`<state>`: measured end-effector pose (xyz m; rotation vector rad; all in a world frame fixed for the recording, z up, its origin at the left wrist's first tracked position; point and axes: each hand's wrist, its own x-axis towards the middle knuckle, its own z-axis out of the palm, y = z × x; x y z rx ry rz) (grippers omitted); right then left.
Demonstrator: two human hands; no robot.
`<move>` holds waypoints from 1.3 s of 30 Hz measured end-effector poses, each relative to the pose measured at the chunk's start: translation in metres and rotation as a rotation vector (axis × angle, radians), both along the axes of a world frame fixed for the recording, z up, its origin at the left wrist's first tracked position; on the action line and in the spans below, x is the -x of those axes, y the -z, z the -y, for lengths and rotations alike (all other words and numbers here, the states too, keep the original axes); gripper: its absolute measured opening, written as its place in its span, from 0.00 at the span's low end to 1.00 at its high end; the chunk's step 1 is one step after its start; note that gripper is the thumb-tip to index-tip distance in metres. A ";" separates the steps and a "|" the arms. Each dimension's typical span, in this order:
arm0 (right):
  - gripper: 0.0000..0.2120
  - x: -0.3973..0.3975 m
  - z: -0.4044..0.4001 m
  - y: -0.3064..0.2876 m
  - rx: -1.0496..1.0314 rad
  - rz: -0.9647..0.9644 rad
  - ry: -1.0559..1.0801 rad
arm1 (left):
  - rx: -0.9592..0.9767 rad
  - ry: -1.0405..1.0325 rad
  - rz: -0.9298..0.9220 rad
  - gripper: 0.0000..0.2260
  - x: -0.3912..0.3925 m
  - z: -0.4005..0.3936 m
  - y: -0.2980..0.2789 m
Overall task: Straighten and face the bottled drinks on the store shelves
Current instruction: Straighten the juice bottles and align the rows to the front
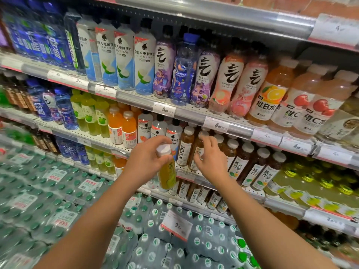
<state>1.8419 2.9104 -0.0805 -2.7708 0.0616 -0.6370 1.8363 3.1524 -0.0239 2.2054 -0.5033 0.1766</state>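
Observation:
My left hand [144,159] is shut around the neck of a yellow-green drink bottle [166,176] with a white cap, held upright in front of the middle shelf. My right hand [208,158] rests on a brown tea bottle [197,152] with a white cap and a white label; its fingers curl around the bottle's shoulder. That bottle leans slightly and stands in a row of like brown bottles [252,167] on the white perforated shelf [186,172]. One more brown bottle [185,146] stands upright just left of it.
The shelf above carries tall white, purple, pink and orange bottles behind price strips [165,109]. Left on the middle shelf stand orange [128,131] and green bottles [91,117]. Shrink-wrapped packs of water [48,191] are stacked below, with a price card [175,225] on them.

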 end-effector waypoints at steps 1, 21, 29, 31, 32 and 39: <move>0.21 0.011 0.001 -0.002 -0.099 -0.011 -0.066 | 0.012 -0.006 -0.008 0.16 0.008 0.005 -0.005; 0.29 0.257 0.153 -0.062 -0.458 -0.096 -0.186 | 0.016 0.218 0.040 0.16 0.190 0.241 -0.045; 0.24 0.319 0.199 -0.085 -0.469 0.037 0.017 | 0.000 0.429 0.137 0.14 0.232 0.281 -0.077; 0.24 0.334 0.204 -0.093 -0.473 0.083 0.082 | -0.007 0.502 0.146 0.15 0.232 0.282 -0.088; 0.24 0.341 0.207 -0.096 -0.483 0.107 0.111 | -0.001 0.526 0.148 0.14 0.232 0.282 -0.093; 0.22 0.397 0.228 -0.119 -0.447 0.172 0.348 | 0.081 0.603 0.186 0.12 0.246 0.280 -0.092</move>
